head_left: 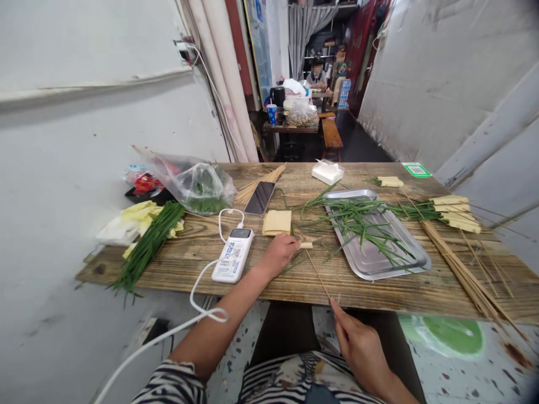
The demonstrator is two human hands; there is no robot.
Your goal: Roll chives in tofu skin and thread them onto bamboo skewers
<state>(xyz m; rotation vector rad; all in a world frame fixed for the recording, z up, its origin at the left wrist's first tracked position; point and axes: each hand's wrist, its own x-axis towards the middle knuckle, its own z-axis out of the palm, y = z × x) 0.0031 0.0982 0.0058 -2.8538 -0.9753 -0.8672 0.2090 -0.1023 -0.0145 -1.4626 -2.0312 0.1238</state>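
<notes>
My left hand (278,255) is closed on a small rolled tofu sheet (306,245) lying near the middle of the table, with green chive ends beside it. A thin bamboo skewer (320,275) is pinched in my right hand (362,347) at the table's front edge. Its far tip reaches the roll; whether it has pierced it I cannot tell. Just behind my left hand lies a stack of square pale-yellow tofu sheets (277,222). Chives (362,221) spread across a metal tray (381,274) to the right.
Skewered chive rolls (457,213) and a skewer bundle (458,272) lie at right. A white power bank (233,258) with a cable, a phone (260,197), more chives (151,241) and a plastic bag (206,188) occupy the left. A tissue pack (327,171) sits behind. Someone sits far back.
</notes>
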